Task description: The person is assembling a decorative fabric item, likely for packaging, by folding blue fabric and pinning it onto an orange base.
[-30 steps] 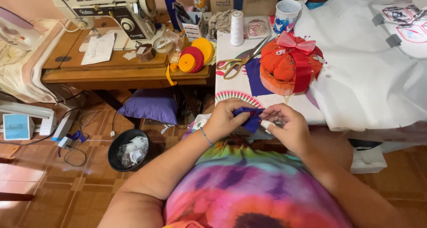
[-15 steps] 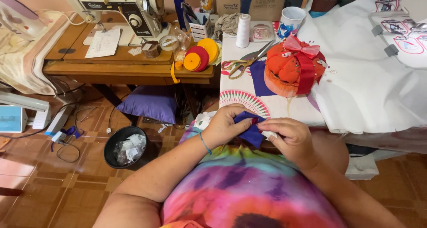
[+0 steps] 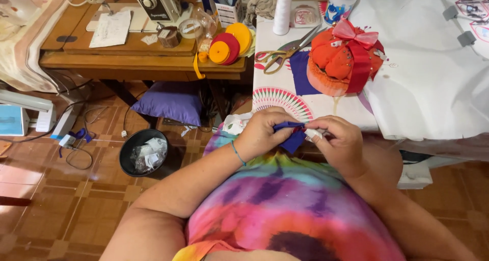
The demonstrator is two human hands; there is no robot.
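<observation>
The blue fabric scrap (image 3: 293, 138) sits pinched between my left hand (image 3: 262, 133) and right hand (image 3: 338, 141), both grips closed on it at the tabletop (image 3: 326, 108) edge. My hands have drawn closer since a second ago, bunching the cloth tighter; the orange pincushion (image 3: 344, 57) lies beyond.

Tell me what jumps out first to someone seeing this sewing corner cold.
First the two hands at the table's near edge: the left hand and right hand pinch a small dark blue fabric piece between them, above a bright tie-dye shirt. Next, the big orange pincushion with a red bow on the table behind, with scissors to its left. Further left, yellow and red ribbon rolls sit on the wooden sewing desk.
</observation>
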